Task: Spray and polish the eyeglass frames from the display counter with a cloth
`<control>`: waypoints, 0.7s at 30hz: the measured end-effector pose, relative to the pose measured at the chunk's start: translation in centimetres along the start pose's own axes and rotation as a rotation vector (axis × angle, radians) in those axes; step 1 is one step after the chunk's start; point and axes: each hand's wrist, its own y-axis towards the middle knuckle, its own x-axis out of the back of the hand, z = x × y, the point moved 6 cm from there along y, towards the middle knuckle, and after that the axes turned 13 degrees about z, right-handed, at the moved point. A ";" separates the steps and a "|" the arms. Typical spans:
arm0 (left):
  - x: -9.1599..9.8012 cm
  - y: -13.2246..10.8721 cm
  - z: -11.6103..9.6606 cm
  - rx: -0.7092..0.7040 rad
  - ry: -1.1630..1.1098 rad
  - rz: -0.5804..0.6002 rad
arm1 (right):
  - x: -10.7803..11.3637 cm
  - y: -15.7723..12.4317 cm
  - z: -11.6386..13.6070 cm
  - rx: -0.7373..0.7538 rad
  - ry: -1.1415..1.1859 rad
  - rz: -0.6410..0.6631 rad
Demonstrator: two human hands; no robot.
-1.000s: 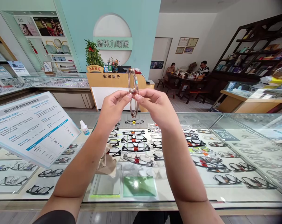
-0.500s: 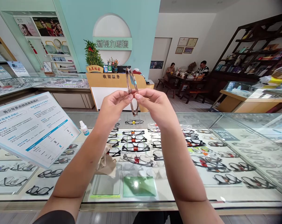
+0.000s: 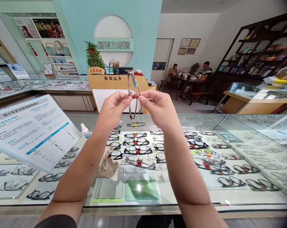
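A pair of brownish, see-through eyeglasses (image 3: 133, 83) is held up on end above the glass counter, seen nearly edge-on. My left hand (image 3: 115, 107) pinches its near rim from the left, thumb and fingers closed. From the right, my right hand (image 3: 156, 104) pinches the other side, its fingertips close to the left ones. A small blue mark shows on the frame. Below the hands, rows of eyeglasses (image 3: 137, 149) lie in the display case, several with red or orange tags.
A glass counter (image 3: 110, 207) spans the front. On it are a crumpled brown cloth (image 3: 110, 167), a small spray bottle (image 3: 85, 130) and a tilted printed sign (image 3: 36, 133). Beyond stands a wooden cashier desk (image 3: 95, 83). Two people sit at a dark table (image 3: 185, 79) behind.
The eyeglasses have turned slightly, so their rim and temple stand a little farther apart. Both hands keep their pinch at nearly the same place.
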 end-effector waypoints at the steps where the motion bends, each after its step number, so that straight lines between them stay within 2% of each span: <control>1: 0.0 0.0 -0.1 0.003 0.001 0.007 | 0.1 -0.1 0.1 0.005 -0.043 -0.024; 3: 0.0 0.0 -0.2 0.003 0.008 0.028 | 0.4 -0.4 0.4 0.020 -0.151 -0.093; 9: 0.0 -0.4 -0.6 0.043 0.134 0.075 | 2.1 -1.2 0.6 0.003 -0.551 -0.417; 13: -0.3 -0.6 -0.8 0.094 0.196 0.100 | 2.2 -1.1 0.3 -0.020 -0.682 -0.464; 16: -0.6 -0.5 -0.9 0.086 0.191 0.099 | 1.6 -1.2 0.6 0.069 -0.748 -0.485; 21: -0.7 -0.3 -0.5 0.079 0.160 0.086 | 0.4 -0.8 0.3 0.177 -0.769 -0.396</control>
